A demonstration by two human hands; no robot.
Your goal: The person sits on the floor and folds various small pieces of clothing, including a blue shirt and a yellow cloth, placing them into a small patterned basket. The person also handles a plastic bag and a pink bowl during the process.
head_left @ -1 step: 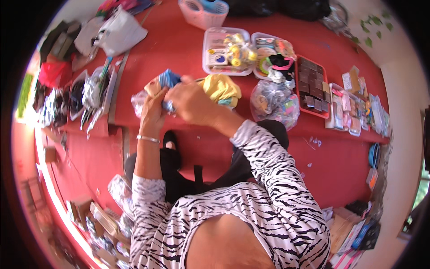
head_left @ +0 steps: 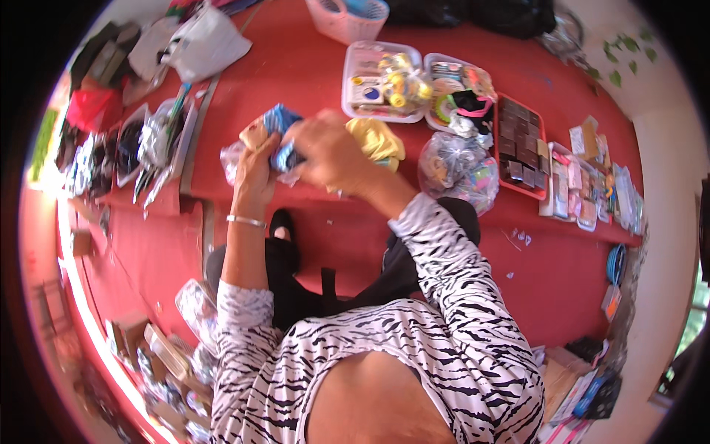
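Note:
In my left hand [head_left: 256, 169] is a crumpled blue bundle [head_left: 279, 118], cloth or soft plastic, held with fingers closed round it. A tan piece [head_left: 253, 135] shows beside the blue part, and darker blue folds [head_left: 287, 157] hang between my hands. Close by on the right, my right hand [head_left: 330, 154] is smeared by motion, so its fingers and anything in them cannot be made out. Just beyond it a yellow bag or cloth [head_left: 376, 140] lies on the red surface. Clear plastic [head_left: 231, 160] rests left of my left hand.
Plastic bins of small goods [head_left: 384, 111] stand ahead, near a clear bag of items [head_left: 447, 166]. An orange tray [head_left: 523, 189] holds dark boxes. A pink basket [head_left: 346, 28] is at the back; a white bag [head_left: 207, 48] and a filled bin [head_left: 181, 159] are left.
My right hand has shifted slightly right, away from the blue bundle, and is more blurred. More of the dark blue folds shows between my hands. The whole view has shifted a little.

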